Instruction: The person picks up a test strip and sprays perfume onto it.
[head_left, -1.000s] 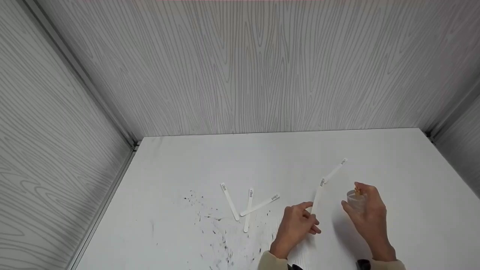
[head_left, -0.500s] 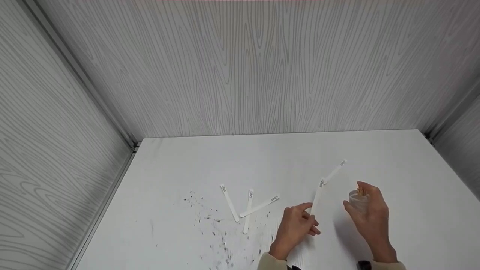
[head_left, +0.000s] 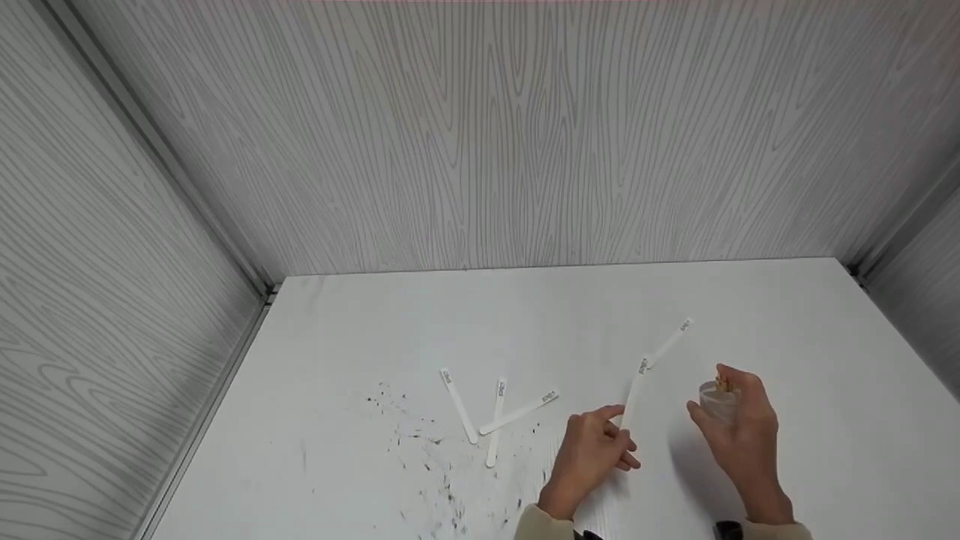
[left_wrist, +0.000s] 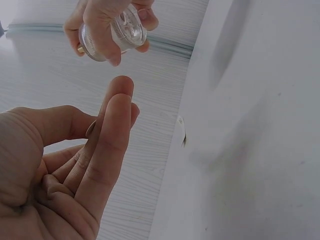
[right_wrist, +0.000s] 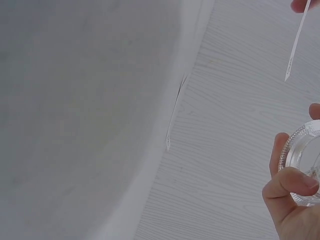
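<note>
My left hand (head_left: 592,457) pinches a white paper perfume test strip (head_left: 634,394) near its lower end, and the printed end points up and away. In the right wrist view that strip (right_wrist: 296,42) hangs down from the fingertips at the top right corner. To the right, my right hand (head_left: 744,442) grips a clear glass perfume bottle (head_left: 716,406) with a gold-coloured top, the index finger over that top. The bottle (left_wrist: 132,30) is held above the table, apart from the strip; ribbed glass shows in the left wrist view.
Another test strip (head_left: 670,345) lies beyond the held one. Left of my hands, several strips rest on the white table (head_left: 360,322): one alone (head_left: 459,405), two crossing (head_left: 520,412). Dark specks mark the tabletop near them. Wood-grain panels (head_left: 480,135) stand at the back and sides.
My right hand and the perfume bottle have shifted very slightly to the right. The left hand with its strip stays practically still, and the strips on the table have not moved.
</note>
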